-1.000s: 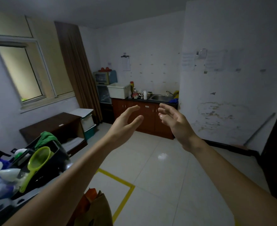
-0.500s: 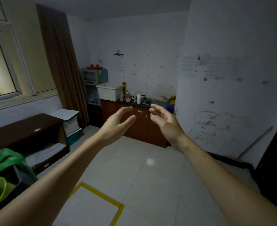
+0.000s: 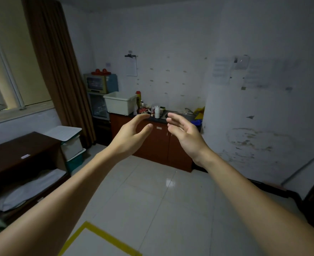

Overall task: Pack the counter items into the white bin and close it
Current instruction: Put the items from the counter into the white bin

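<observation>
An open white bin (image 3: 119,104) stands on the left end of a dark counter (image 3: 160,120) across the room. Beside it on the counter are a red-capped yellow bottle (image 3: 138,99), a small white bottle (image 3: 157,112) and several small items too far off to tell apart. My left hand (image 3: 132,134) and my right hand (image 3: 184,132) are stretched out in front of me at chest height, palms facing each other, fingers relaxed and holding nothing. Both hands are well short of the counter.
A sink (image 3: 182,116) is set in the counter's right end above red-brown cabinet doors (image 3: 161,145). A small oven (image 3: 97,83) sits on a shelf left of the bin. A dark desk (image 3: 23,154), stacked storage boxes (image 3: 71,143) and a brown curtain (image 3: 60,71) line the left. Yellow floor tape (image 3: 97,233) lies near me.
The view has moved forward toward the counter, which now looks larger. The cluttered black box at the lower left has dropped out of sight. Both hands stay raised and empty.
</observation>
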Demonstrator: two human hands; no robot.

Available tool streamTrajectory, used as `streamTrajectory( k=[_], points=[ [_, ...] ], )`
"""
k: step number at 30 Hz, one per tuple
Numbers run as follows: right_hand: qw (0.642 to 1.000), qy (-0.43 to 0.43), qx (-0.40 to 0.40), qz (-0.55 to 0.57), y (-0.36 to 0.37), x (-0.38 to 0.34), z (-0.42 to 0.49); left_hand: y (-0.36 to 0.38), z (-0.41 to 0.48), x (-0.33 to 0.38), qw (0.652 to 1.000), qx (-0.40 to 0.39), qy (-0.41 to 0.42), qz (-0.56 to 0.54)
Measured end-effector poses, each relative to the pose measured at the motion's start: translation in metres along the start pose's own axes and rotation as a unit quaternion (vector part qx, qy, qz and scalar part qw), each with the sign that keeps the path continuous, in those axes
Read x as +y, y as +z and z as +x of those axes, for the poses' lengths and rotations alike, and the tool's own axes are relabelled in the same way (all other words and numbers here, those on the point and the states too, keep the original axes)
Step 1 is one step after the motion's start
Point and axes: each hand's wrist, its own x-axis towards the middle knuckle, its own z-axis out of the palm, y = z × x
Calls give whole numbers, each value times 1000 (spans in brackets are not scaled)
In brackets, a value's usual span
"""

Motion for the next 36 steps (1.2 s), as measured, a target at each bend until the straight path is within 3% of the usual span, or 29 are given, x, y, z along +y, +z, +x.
streamTrajectory(
  k=[8,17,23,36],
  points=[
    [1000,20,-3,20,-20,103,157,68,132,-98,998,-36,-38,17],
    [999,30,-36,27,-20,171,329,90,267,-183,996,-30,-71,48],
    [998,35,-52,17,-3,212,428,96,351,-246,996,-18,-79,28],
    [996,52,-27,-70,70,312,665,92,551,-457,995,-55,-87,-12]
  ],
)
